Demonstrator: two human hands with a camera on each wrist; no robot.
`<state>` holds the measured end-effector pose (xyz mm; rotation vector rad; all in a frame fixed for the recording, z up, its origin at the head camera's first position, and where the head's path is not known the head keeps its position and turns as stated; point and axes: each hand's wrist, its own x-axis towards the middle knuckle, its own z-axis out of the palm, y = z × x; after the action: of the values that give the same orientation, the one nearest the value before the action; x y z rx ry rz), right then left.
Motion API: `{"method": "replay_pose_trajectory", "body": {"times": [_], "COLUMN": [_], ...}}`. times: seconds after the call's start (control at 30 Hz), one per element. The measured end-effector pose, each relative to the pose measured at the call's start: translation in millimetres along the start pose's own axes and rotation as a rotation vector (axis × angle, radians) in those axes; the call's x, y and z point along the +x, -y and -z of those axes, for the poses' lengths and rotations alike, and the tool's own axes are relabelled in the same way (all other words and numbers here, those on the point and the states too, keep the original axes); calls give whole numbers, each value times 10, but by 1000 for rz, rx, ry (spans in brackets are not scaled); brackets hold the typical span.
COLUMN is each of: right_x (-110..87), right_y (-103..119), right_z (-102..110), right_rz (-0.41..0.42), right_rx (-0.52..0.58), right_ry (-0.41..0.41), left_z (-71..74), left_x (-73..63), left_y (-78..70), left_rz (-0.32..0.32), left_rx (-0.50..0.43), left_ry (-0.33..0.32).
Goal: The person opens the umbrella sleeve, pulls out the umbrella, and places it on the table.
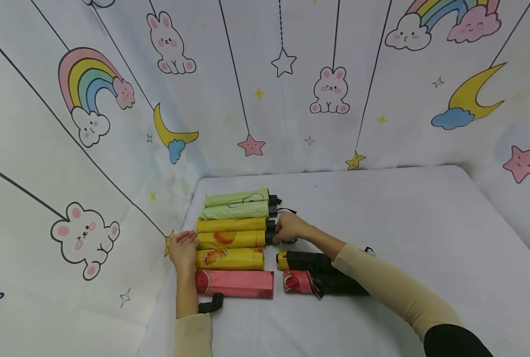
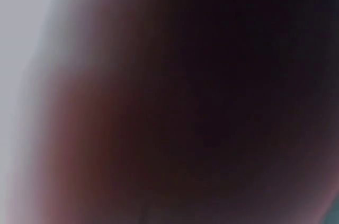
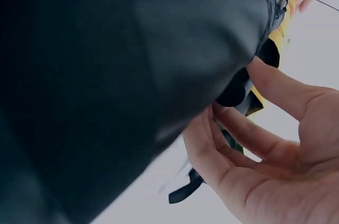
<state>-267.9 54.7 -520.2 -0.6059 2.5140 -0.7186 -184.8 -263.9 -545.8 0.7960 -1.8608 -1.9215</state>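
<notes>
Folded umbrellas lie in a stacked row in the head view. My right hand is at the black handle end of a yellow umbrella with an orange print; in the right wrist view, thumb and curled fingers surround a black handle. Another yellow umbrella lies just above it. With fingers fairly straight, my left hand touches the left ends of the yellow ones. Below lies a yellow roll with orange slices, then a pink one. The left wrist view is dark and blurred.
Two pale green umbrellas lie at the back of the row. Under my right forearm are a black-and-yellow bundle and a black-and-pink bundle. A black hooked piece pokes out near my left wrist. Patterned cloth walls enclose the white table.
</notes>
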Motion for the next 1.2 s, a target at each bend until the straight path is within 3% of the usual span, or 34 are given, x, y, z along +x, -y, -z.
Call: {"method": "replay_pose_trajectory", "body": {"times": [0.13, 0.33, 0.5, 0.87, 1.2], "right_x": [-7, -51, -84, -124, -181], "right_y": [20, 12, -12, -1, 50], "right_z": [21, 21, 15, 28, 17], "right_rz": [-11, -7, -48, -95, -112], "right_rx": [-18, 83, 287, 810, 981], "right_ry": [10, -18, -83, -45, -48], "left_z": [-6, 0, 13, 49, 51], "left_x": [13, 25, 23, 7, 23], "left_y": [-20, -10, -12, 16, 47], "left_rz": [6, 1, -5, -5, 24], "left_rx": [21, 35, 11, -36, -58], "left_ry": [-14, -35, -47, -63, -65]}}
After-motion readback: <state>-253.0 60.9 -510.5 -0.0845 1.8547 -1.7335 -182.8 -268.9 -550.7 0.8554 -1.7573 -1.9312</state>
